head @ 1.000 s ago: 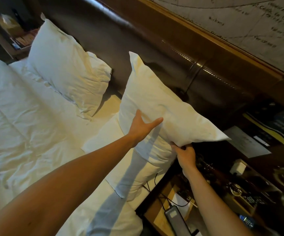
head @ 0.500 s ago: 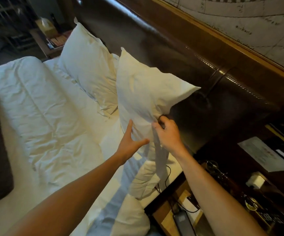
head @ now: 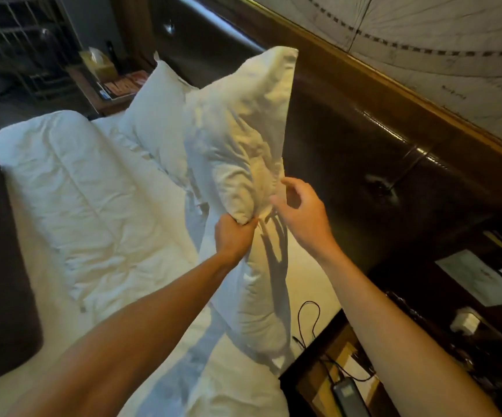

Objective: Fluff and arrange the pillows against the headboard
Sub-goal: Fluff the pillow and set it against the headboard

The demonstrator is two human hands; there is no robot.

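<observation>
I hold a white pillow [head: 237, 130] upright on its end over the bed, in front of the dark leather headboard [head: 364, 152]. My left hand [head: 234, 236] is clenched on the pillow's bunched lower corner. Just right of it, my right hand [head: 302, 213] hovers with curled, spread fingers at the pillow's edge and grips nothing. A second white pillow [head: 261, 311] lies below the held one at the bed's right edge. Further back, a third pillow [head: 156, 115] leans against the headboard.
A rumpled white duvet [head: 78, 191] covers the bed, with a dark cushion [head: 0, 266] at its left. The right nightstand [head: 319, 383] carries cables, a charger [head: 349, 397] and a paper sheet [head: 478, 279]. On the far nightstand [head: 93, 94] stands a tissue box [head: 99, 63].
The pillow has swung from lying flat to standing on end. My left hand went from a flat palm to a fist on its lower corner; my right hand let go.
</observation>
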